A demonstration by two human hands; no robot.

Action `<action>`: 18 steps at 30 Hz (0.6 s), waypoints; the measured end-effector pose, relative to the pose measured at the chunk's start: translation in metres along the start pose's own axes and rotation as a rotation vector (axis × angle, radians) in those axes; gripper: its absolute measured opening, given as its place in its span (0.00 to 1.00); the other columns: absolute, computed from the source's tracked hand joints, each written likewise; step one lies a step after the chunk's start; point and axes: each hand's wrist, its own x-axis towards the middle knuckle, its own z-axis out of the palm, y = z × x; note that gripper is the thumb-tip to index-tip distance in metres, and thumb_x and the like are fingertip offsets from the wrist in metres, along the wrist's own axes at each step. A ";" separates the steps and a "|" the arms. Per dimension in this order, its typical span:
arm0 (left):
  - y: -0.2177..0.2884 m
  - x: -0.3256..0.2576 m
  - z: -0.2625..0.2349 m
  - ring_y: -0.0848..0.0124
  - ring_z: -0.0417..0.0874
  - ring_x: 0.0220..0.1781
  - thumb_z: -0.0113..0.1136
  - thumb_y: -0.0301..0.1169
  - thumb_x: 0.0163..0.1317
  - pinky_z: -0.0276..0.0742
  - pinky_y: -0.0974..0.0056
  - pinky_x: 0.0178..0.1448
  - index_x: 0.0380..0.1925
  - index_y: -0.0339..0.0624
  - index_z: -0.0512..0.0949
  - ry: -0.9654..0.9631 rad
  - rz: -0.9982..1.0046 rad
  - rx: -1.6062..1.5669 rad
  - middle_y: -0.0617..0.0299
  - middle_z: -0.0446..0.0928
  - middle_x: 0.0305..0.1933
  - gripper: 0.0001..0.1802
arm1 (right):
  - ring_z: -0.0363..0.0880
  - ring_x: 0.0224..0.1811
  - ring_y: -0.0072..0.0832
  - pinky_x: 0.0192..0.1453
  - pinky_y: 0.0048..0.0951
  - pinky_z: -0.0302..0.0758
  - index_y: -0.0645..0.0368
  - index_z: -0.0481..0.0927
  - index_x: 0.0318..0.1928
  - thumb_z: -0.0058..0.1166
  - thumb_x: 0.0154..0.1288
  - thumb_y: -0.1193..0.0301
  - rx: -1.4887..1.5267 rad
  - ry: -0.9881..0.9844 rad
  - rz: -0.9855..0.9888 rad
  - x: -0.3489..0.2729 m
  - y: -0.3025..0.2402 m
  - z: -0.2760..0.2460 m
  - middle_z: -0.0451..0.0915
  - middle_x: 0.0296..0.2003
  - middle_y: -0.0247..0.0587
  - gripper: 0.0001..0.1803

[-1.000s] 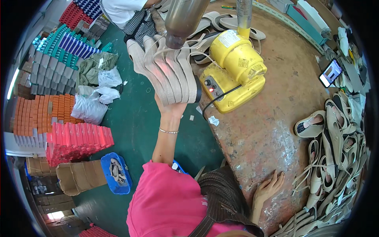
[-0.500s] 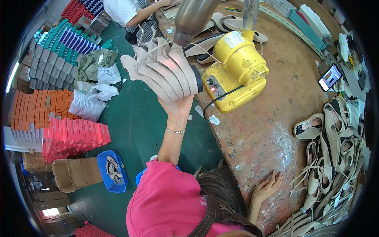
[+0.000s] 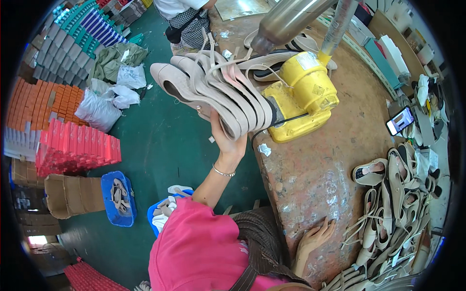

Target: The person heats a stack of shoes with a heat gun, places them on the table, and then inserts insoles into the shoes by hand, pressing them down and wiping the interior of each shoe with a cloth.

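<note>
My left hand (image 3: 227, 140) is closed around the lower end of a stack of beige shoes (image 3: 213, 92), lined up side by side with thin straps hanging loose. The stack is held up beside the table edge, just below a metal nozzle (image 3: 286, 22). On the nearest shoe the opening shows. To the right of the stack stands a yellow blower machine (image 3: 310, 82), its base partly hidden by the shoes. My right hand (image 3: 314, 238) lies on the worn table (image 3: 310, 179) with its fingers stretched out, holding nothing.
Many beige shoes (image 3: 388, 213) are heaped on the table's right side, near a phone (image 3: 400, 121). More shoes lie behind the blower. Blue baskets (image 3: 118, 199), a carton (image 3: 73, 196) and stacked boxes (image 3: 80, 148) stand at left. Another person (image 3: 187, 22) is at the far end.
My left hand has turned the stack of shoes, so the opening of the nearest one now shows. The whole view has shifted slightly. My right hand stays flat on the table.
</note>
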 end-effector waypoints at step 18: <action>0.039 -0.105 -0.150 0.61 0.67 0.72 0.38 0.48 0.74 0.62 0.54 0.75 0.69 0.41 0.62 -0.439 -0.621 -0.014 0.57 0.68 0.70 0.31 | 0.58 0.71 0.56 0.74 0.54 0.55 0.60 0.73 0.61 0.46 0.61 0.82 0.101 -0.004 0.111 0.006 -0.009 -0.004 0.64 0.66 0.57 0.26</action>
